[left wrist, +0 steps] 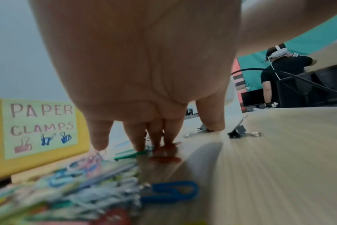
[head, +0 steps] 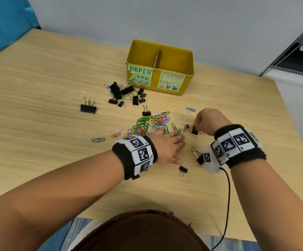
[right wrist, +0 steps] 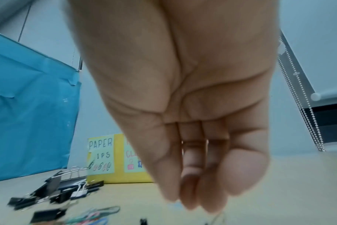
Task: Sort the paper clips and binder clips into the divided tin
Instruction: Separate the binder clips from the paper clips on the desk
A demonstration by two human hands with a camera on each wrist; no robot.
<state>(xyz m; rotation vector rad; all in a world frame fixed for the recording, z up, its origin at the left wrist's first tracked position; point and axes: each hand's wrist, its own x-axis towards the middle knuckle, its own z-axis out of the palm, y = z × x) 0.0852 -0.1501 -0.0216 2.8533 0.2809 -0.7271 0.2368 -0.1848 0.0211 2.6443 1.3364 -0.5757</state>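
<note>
Brown hair fills the bottom of the head view. Above it, at mid-frame, the left hand (head: 167,147) lies flat with straight fingers pressing on the heap of coloured wire paper clips (head: 150,124) on the pale wooden table (head: 38,87). Right of centre, the right hand (head: 210,122) pinches a small black binder clip (head: 194,129). The step looks like picking up; next it must be carried to the "PAPER CLAMPS" half of the yellow divided tin (head: 159,67), upper centre. The tin's floor is hidden, and the wrist views are blurred.
</note>
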